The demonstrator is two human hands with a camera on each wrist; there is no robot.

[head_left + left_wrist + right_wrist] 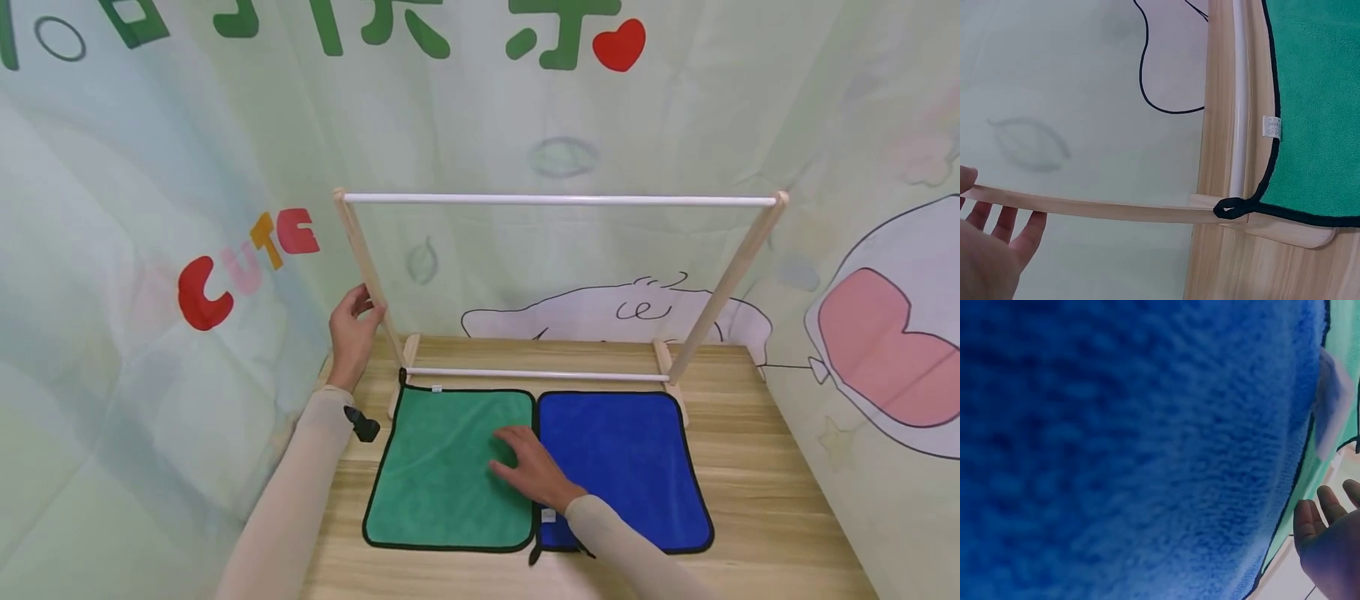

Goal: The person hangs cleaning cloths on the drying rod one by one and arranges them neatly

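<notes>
We judge the green cloth (442, 475) soft, light, best gripped by its black edge (1316, 219); the left hand (354, 333) pinches the post (1116, 211); the right hand (532, 468), loosely spread, holds nothing.

Soft, even light brightens the head view; in the right wrist view, the blue cloth (1122, 450) blurs, darker leftward.

Left grip (988, 259) around slender wooden post (1104, 209)
</notes>
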